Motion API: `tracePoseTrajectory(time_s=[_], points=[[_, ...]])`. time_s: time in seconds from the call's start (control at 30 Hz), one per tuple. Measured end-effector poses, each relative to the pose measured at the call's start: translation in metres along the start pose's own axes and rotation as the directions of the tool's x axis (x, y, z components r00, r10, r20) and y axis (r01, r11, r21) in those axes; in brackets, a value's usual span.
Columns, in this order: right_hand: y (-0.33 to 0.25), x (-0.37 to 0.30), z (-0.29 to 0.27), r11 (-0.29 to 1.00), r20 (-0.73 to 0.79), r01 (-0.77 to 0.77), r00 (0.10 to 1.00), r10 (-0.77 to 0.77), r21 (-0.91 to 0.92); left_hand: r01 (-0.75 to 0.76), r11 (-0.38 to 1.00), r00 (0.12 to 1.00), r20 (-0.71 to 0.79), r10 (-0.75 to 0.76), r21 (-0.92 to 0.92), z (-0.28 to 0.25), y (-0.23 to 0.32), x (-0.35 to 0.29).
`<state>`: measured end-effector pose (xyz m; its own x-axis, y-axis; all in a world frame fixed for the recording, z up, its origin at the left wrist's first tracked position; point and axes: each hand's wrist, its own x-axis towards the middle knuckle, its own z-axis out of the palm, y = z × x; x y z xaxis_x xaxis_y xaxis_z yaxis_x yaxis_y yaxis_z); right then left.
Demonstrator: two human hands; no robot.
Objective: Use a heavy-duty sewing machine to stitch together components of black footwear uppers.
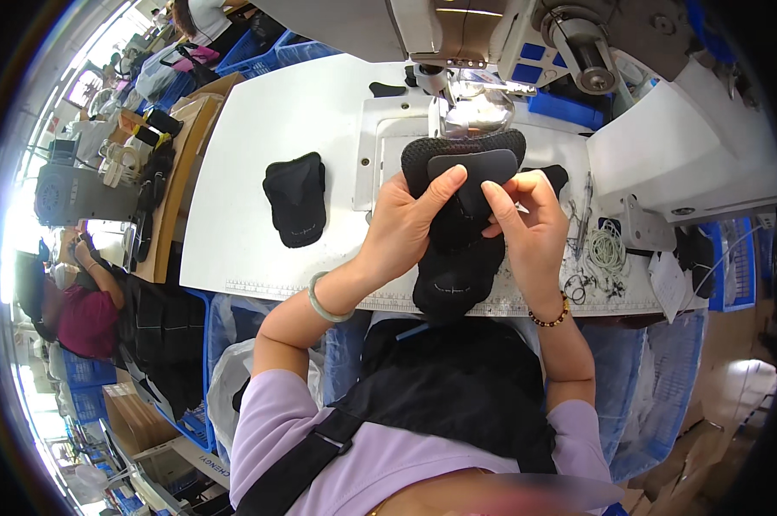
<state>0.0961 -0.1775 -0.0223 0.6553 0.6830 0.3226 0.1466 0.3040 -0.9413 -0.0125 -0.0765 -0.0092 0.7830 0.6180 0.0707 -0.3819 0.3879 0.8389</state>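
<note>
A black padded fabric piece (pixel 416 155) with a mesh-like upper edge is held up in front of the sewing machine's needle area. A smooth dark grey rounded plate (pixel 483 163) lies against its face. My left hand (pixel 411 211) is closed on the piece's left side, thumb pressed on the plate. My right hand (pixel 530 215) pinches at the right side, thumb by the plate's lower edge; its fingertips are partly hidden. Below, another black padded piece (pixel 453 288) lies at the table's front edge, overlapped by the held one. A stack of similar black pieces (pixel 295 199) rests to the left.
The sewing machine (pixel 457 34) stands over the white table (pixel 233 172). A coil of pale cord (pixel 608 248), loose threads and a tweezer-like metal tool (pixel 585 206) lie on the right. Blue crates (pixel 663 396) sit below. Another person (pixel 87 310) works at far left.
</note>
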Motion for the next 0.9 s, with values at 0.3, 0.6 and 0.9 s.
tracePoseTrajectory(time_s=[0.3, 0.6, 0.9], points=[[0.004, 0.001, 0.003, 0.996, 0.024, -0.009, 1.0, 0.007, 0.087, -0.017, 0.979, 1.0, 0.014, 0.015, 0.204, -0.003, 0.006, -0.001], [0.006, 0.004, 0.007, 0.997, 0.023, 0.009, 1.0, -0.011, 0.076, -0.034, 0.965, 0.999, 0.007, 0.033, 0.261, -0.008, 0.005, 0.001], [0.002, 0.006, 0.007, 0.997, 0.04, -0.028, 0.999, 0.025, 0.072, 0.005, 0.971, 1.0, 0.012, -0.008, 0.241, -0.013, 0.008, 0.002]])
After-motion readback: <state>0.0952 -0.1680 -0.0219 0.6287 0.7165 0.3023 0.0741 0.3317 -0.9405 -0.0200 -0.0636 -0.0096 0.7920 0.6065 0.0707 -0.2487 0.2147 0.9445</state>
